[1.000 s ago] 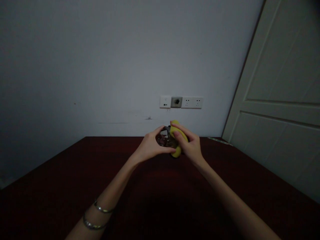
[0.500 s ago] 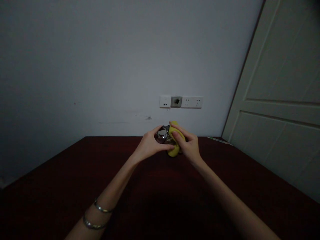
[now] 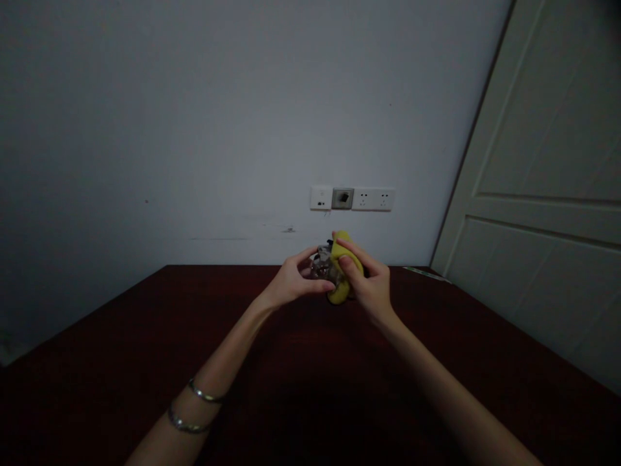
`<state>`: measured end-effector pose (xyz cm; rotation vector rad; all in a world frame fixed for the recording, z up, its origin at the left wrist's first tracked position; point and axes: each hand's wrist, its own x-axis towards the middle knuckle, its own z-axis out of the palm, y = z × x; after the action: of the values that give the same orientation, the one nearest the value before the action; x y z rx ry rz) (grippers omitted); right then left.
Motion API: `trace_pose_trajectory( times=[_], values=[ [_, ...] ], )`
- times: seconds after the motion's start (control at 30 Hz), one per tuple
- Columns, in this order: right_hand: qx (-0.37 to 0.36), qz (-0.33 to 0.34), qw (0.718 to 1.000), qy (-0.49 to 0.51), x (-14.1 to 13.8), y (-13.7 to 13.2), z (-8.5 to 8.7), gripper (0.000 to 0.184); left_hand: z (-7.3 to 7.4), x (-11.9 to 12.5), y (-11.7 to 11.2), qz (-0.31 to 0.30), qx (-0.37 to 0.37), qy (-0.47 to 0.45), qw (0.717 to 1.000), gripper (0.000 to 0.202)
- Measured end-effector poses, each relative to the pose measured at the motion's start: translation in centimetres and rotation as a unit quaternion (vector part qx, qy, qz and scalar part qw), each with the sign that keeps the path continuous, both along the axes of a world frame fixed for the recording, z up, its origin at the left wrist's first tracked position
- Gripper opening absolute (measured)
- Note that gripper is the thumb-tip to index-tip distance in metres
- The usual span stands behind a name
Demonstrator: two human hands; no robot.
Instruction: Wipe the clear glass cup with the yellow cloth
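Observation:
Both my hands are raised above the far part of a dark red table (image 3: 145,349). My left hand (image 3: 291,285) pinches a small clear glass object (image 3: 321,266), fingers curled round its side. My right hand (image 3: 371,285) is closed on a yellow cloth (image 3: 342,285) and presses it against the right side of the glass object. The dim light hides the exact shape of the glass object. Two silver bangles (image 3: 194,411) sit on my left forearm.
A plain pale wall stands behind the table, with a row of white sockets and a grey switch plate (image 3: 352,198). A white panelled door (image 3: 548,194) fills the right side. A thin light strip (image 3: 427,273) lies at the table's far right edge.
The hands stay together at the same spot. The yellow cloth has shifted slightly up and down against the glass object, and my left forearm has moved a little lower and to the right.

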<state>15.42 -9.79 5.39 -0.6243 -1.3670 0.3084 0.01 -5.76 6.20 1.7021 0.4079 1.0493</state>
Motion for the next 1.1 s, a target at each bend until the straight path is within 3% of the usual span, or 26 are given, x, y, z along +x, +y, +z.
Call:
trace_pose_trajectory(
  times=[0.1, 0.17, 0.23, 0.33, 0.43, 0.53, 0.73, 0.83, 1.0, 1.1],
  values=[
    [-0.092, 0.04, 0.993, 0.061, 0.2, 0.6, 0.2, 0.032, 0.2, -0.1, 0.0, 0.018, 0.039, 0.03, 0.999, 0.079],
    [-0.122, 0.043, 0.989, 0.072, 0.2, 0.9, 0.2, 0.035, 0.4, -0.2, -0.1, 0.064, 0.084, 0.067, 0.992, 0.077],
    [-0.098, 0.02, 0.994, 0.031, 0.4, 1.0, 0.1, 0.033, 0.4, -0.3, -0.2, 0.124, 0.128, 0.106, 0.978, 0.078],
    [-0.006, -0.024, 0.995, -0.094, 0.8, 0.6, -0.1, 0.027, 0.4, -0.4, -0.3, 0.192, 0.171, 0.152, 0.954, 0.082],
    [0.051, -0.04, 0.981, -0.181, 1.4, 0.3, -0.1, 0.029, 0.5, -0.4, -0.6, 0.221, 0.197, 0.161, 0.941, 0.085],
    [0.038, -0.021, 0.986, -0.163, 1.8, 0.5, 0.2, 0.029, 0.7, -0.3, -0.9, 0.176, 0.202, 0.149, 0.952, 0.079],
    [-0.085, 0.05, 0.995, -0.027, 2.1, 0.9, 0.9, 0.035, 0.6, 0.2, -1.2, 0.106, 0.148, 0.099, 0.978, 0.079],
    [-0.062, 0.081, 0.992, -0.073, 2.4, 0.5, 1.0, 0.047, 0.6, 0.4, -1.2, 0.069, 0.084, 0.054, 0.993, 0.081],
    [-0.001, 0.062, 0.987, -0.148, 2.2, -0.3, 1.0, 0.091, 1.0, 0.7, -1.2, 0.031, -0.008, 0.004, 0.999, 0.075],
    [-0.004, 0.041, 0.986, -0.16, 1.7, -0.5, 1.0, 0.092, 1.1, 0.7, -1.2, 0.035, -0.018, 0.017, 0.999, 0.071]
  ],
)
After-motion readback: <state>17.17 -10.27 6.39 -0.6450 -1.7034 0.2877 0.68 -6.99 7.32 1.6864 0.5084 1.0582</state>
